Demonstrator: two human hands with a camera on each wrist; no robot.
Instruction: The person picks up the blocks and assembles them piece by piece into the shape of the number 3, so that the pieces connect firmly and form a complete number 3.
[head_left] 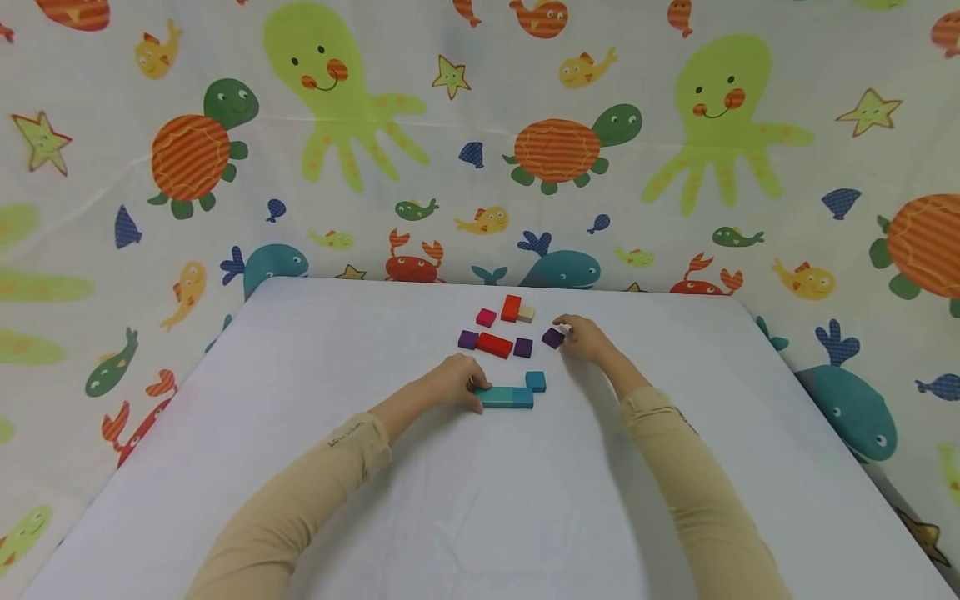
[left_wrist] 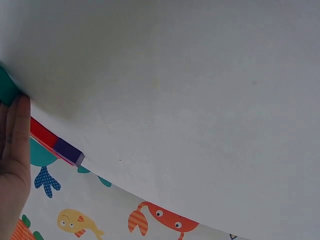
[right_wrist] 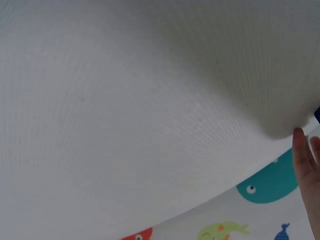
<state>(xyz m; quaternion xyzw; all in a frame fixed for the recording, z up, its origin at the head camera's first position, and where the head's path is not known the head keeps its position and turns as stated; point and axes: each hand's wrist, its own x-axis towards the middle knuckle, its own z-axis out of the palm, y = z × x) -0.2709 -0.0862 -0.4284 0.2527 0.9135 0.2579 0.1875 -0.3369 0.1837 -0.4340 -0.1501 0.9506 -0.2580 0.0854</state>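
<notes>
My left hand (head_left: 456, 383) pinches the left end of a teal bar (head_left: 495, 397), thumb at the front and fingers behind. The bar has a bluer block (head_left: 522, 397) flush at its right end. In the left wrist view the fingers lie against the teal piece (left_wrist: 7, 87). A small blue block (head_left: 536, 381) sits just behind the bar's right end. My right hand (head_left: 587, 340) is beside a dark purple block (head_left: 553, 337), fingers arched over its far side and thumb close to its right edge. The right wrist view shows only a corner of a dark block (right_wrist: 317, 115) near the fingertips.
Behind the bar lie a purple block (head_left: 468, 339) and a red bar (head_left: 495, 345) end to end, then another dark purple block (head_left: 523, 347). Farther back are a pink block (head_left: 486, 317), an upright-lying red bar (head_left: 512, 307) and a cream block (head_left: 527, 314). A sea-animal curtain (head_left: 450, 125) hangs behind.
</notes>
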